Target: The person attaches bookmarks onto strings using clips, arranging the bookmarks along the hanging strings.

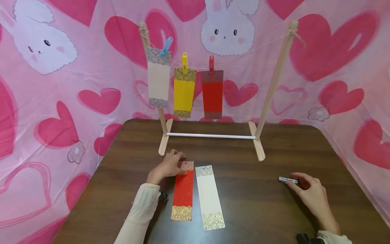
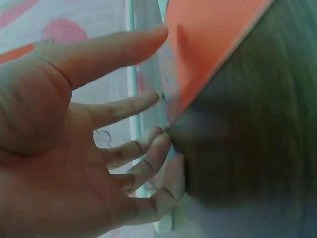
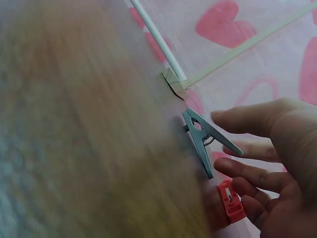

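Note:
In the head view my left hand [image 1: 169, 165] is at the far end of a red card [image 1: 183, 189] with patterned gold ends, lying on the table. Its thumb overlaps the card's top, with the other fingers spread beyond the edge; the left wrist view [image 2: 74, 139] shows the hand's fingers apart. Beside it lies a white card [image 1: 209, 195] with similar patterned ends. To the right, my right hand [image 1: 313, 195] has thumb and index finger either side of a grey-blue clothespin [image 3: 202, 141], with a gap at the thumb. A red clothespin [image 3: 231, 202] lies partly behind the other fingers.
A wooden stand [image 1: 275, 81] with a white crossbar [image 1: 210, 136] rises at the table's back. On its string hang a white card [image 1: 158, 79], a yellow card [image 1: 184, 91] and a red card [image 1: 213, 96], each by a clothespin. A pink heart-and-rabbit cloth [image 1: 97, 61] hangs behind.

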